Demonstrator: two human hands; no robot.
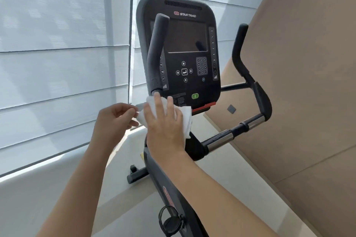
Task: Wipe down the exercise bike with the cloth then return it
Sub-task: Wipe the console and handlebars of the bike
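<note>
The black exercise bike's console (185, 48) faces me, its dark screen above a keypad and a green button. A white cloth (185, 119) lies against the console's lower edge, just below the left handlebar (157, 52). My right hand (163, 123) presses flat on the cloth with straight fingers. My left hand (113, 119) pinches the cloth's left corner between thumb and fingers. The right handlebar (250, 86) bends round to a chrome grip bar (231, 134). The bike frame (173, 192) and a pedal (171, 221) show below my right forearm.
Pale window blinds (63, 63) fill the left side behind the bike. A beige wall panel (308, 82) stands close on the right. The bike's front foot (137, 174) rests on a light floor.
</note>
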